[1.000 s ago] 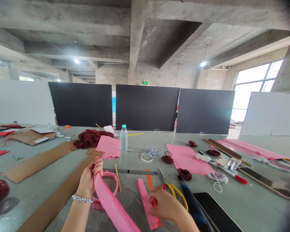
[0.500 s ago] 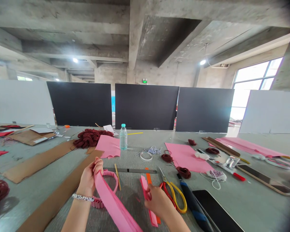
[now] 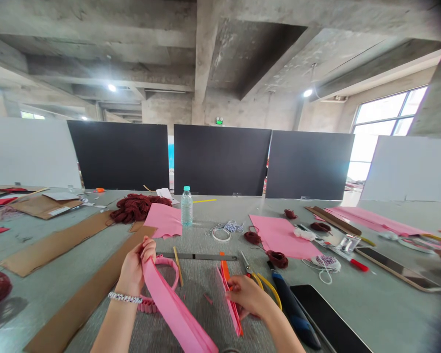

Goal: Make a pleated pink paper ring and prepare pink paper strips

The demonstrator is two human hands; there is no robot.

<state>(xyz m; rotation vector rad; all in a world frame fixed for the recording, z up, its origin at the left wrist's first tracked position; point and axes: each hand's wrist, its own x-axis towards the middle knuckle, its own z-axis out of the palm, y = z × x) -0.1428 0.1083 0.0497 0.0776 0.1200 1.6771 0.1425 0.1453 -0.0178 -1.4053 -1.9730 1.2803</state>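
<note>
My left hand (image 3: 139,262), with a beaded bracelet at the wrist, grips the upper end of a long folded pink strip (image 3: 172,309) that slants down to the bottom edge. Behind that strip, a pink ring-shaped band (image 3: 174,269) with pleats along its lower part lies on the table. My right hand (image 3: 248,294) has its fingers closed on a narrow folded pink piece (image 3: 231,306), held against an orange strip (image 3: 225,268). Scissors (image 3: 268,289) with yellow handles lie partly behind my right hand.
A metal ruler (image 3: 206,256) and a thin wooden stick (image 3: 178,266) lie ahead. Further off stand a water bottle (image 3: 186,208) and dark panels (image 3: 220,159). Cardboard strips (image 3: 91,289) are at left; a black phone (image 3: 327,318), a blue-black tool (image 3: 292,309) and pink sheets (image 3: 282,235) at right.
My right hand has shifted slightly right and up, and the narrow pink piece has turned onto its edge, showing its folds. My left hand keeps its hold on the long strip.
</note>
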